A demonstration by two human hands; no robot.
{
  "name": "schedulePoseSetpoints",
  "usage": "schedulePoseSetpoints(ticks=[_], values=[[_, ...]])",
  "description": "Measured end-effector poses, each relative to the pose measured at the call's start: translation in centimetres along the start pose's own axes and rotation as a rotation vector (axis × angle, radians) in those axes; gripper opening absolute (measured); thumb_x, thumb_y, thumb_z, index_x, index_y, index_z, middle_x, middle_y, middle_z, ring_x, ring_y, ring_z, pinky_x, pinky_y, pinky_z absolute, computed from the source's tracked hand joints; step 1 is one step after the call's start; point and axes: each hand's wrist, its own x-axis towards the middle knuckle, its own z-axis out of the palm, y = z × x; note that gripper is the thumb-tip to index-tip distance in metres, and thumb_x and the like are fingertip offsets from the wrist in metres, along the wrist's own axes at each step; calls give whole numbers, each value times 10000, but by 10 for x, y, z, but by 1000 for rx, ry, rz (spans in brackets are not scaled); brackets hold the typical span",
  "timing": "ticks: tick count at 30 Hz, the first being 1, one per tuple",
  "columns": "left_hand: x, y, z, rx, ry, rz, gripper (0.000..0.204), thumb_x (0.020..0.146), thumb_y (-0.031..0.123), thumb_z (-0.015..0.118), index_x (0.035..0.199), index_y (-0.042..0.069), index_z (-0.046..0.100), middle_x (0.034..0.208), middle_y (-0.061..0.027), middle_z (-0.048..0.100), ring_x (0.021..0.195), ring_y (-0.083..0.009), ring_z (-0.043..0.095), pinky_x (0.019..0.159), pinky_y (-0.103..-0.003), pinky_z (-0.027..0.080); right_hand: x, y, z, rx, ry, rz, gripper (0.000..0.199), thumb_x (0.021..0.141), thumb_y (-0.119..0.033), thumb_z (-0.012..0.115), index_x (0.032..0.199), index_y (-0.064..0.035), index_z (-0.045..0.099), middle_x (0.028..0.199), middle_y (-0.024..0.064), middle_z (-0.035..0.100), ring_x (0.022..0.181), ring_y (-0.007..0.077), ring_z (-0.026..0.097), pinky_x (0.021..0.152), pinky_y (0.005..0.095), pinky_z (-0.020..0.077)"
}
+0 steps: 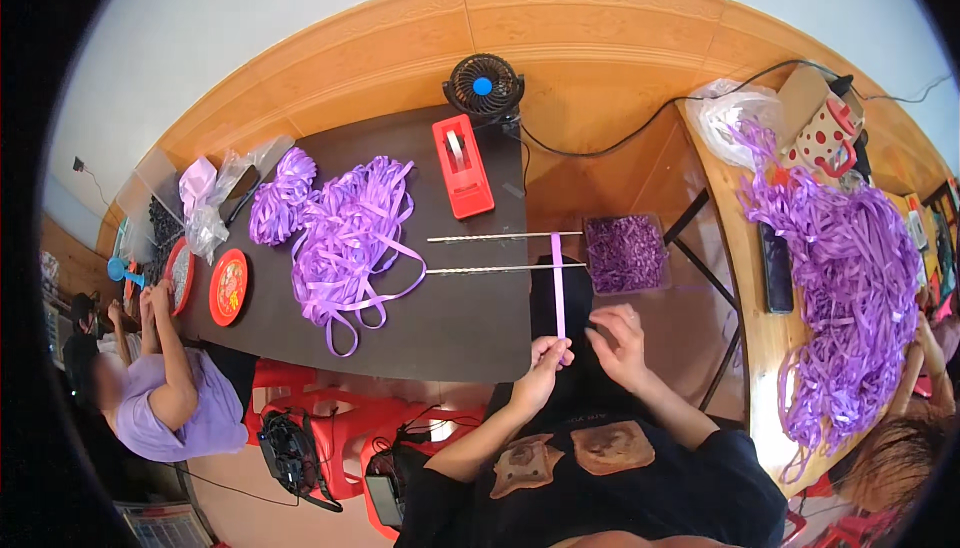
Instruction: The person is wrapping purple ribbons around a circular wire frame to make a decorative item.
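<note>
My left hand (541, 372) pinches the near end of a narrow purple ribbon (558, 293). The ribbon runs straight away from me, across two thin metal rods (480, 270) that stick out past the right edge of the dark table (450, 333). Just right of the ribbon is my right hand (622, 350), its fingers loosely bent and apart, with nothing seen in it. A large tangle of purple ribbon (350, 233) lies on the table, one loop reaching the end of the nearer rod. Beyond the rods' right ends sits a clear box (626, 253) of small purple ribbon pieces.
A red tape dispenser (463, 168) and a small black fan (484, 86) stand at the table's far side. On the right, a wooden table (745, 298) carries a big purple ribbon heap (850, 288) and a phone (776, 268). Other people work at left and far right.
</note>
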Motion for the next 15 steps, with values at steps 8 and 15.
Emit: schedulePoseSetpoints(ticks=[8,15], values=[[-7,2,0,17,-10,52,169,930,200,547,939,42,606,747,6,586,695,-63,528,634,-208,409,41,-21,1,-485,-37,-811,276,647,-181,639,897,-67,662,1024,71,600,948,207,555,765,318,388],[-22,-9,-6,-92,-117,103,185,938,179,529,962,17,613,786,-24,601,719,-85,543,669,-216,421,51,-35,-3,-484,18,-945,247,614,-172,634,830,-58,671,933,40,634,914,192,579,768,308,384]])
